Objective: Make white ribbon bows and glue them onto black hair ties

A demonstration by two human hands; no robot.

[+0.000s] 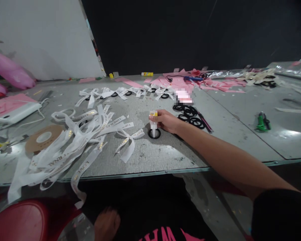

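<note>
My right hand (167,121) is closed around a small glue bottle (153,121) with a yellow label. The bottle is tipped nozzle-down, and its white tip meets a black ring (151,137) lying on the table. Just left of that ring lies a white ribbon bow (128,140) with printed letters. Behind my right hand is a group of loose black rings (196,123). Low in the view, my left hand (107,223) rests by my lap, its fingers curled in, with nothing visible in them.
A pile of printed white ribbons (72,154) and a brown ribbon spool (43,138) cover the left side. Further back runs a row of bows on black rings (125,92). Pink scraps (225,85) lie behind. Green-handled snips (262,122) are at right; a red stool (22,221) stands below.
</note>
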